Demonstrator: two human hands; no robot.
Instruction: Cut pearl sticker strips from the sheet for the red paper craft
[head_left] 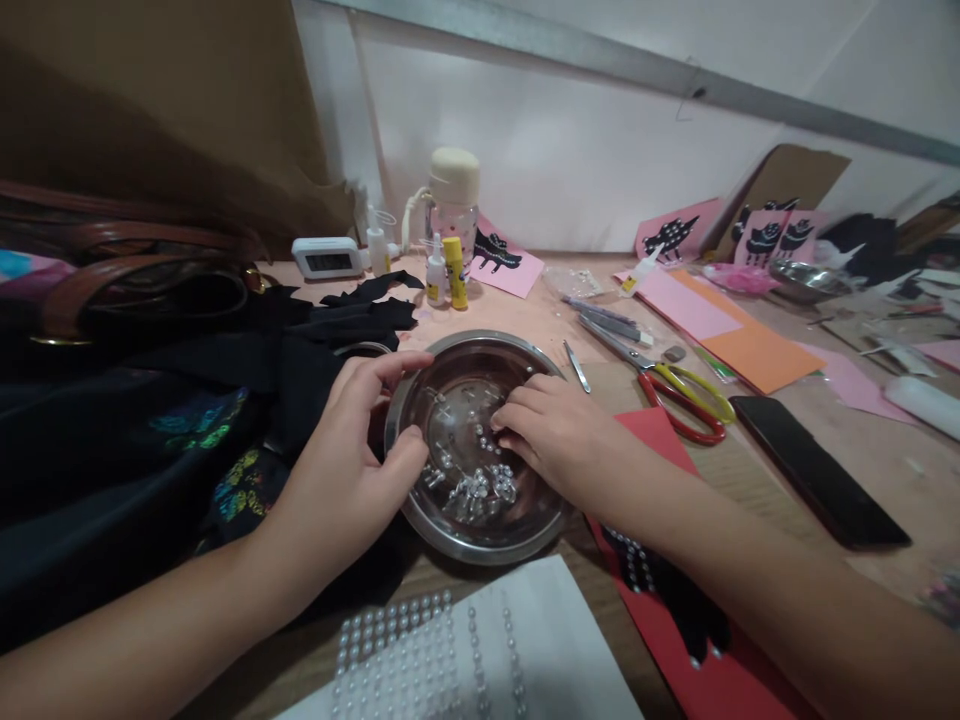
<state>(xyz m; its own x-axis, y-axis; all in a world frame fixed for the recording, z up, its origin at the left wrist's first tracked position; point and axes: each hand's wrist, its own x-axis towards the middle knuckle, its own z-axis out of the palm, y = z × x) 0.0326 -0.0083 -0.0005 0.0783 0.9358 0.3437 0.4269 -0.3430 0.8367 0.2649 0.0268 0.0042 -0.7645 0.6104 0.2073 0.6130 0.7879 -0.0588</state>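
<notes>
A round steel bowl (480, 540) sits on the wooden table in front of me, with several small clear beads (472, 485) scattered inside it. My left hand (352, 450) grips the bowl's left rim, thumb inside and fingers curled over the edge. My right hand (555, 435) reaches into the bowl from the right, fingers bent and pressed together over the beads; what they pinch, if anything, is hidden. A red paper sheet (660, 430) with a black cut-out shape (675, 600) lies under my right forearm.
A sheet of pearl stickers (420, 650) lies at the front edge. Black cloth (150, 420) and a brown bag (112, 270) fill the left. Scissors (675, 390), a black phone (817, 470), tweezers (576, 365), glue bottles (454, 270), orange paper (750, 350) and pink cards lie behind and right.
</notes>
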